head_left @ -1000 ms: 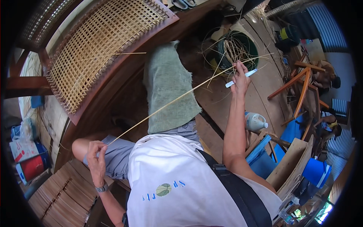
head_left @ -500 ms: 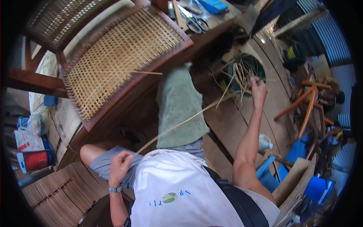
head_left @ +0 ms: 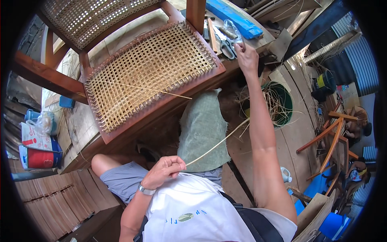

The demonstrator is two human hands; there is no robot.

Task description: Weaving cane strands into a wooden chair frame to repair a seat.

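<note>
My left hand (head_left: 165, 171), with a watch on its wrist, pinches one end of a thin cane strip (head_left: 217, 144) above my lap. The strip slants up to the right and passes out of sight at my right forearm. Stretched forward to the bench, my right hand (head_left: 247, 59) has its fingers bent together beside scissors (head_left: 228, 50) and a clear plastic bag (head_left: 231, 29); what they hold, if anything, is hidden. A wooden chair's woven cane seat (head_left: 149, 72) lies in front, a loose strand (head_left: 177, 95) sticking out over its frame. A green cloth (head_left: 203, 133) drapes my leg.
Right of the cloth, a green bucket (head_left: 288, 105) holds tangled cane strands. Blue material (head_left: 238, 18) lies on the bench (head_left: 86, 137). Containers (head_left: 40, 157) stand at far left, near stacked wooden slats (head_left: 52, 201). Chair frames (head_left: 332, 133) and other people (head_left: 356, 123) are at right.
My right hand has left the cane bucket and moved forward to the bench by the scissors. My left hand has shifted right and forward, still pinching the strip. The view has shifted.
</note>
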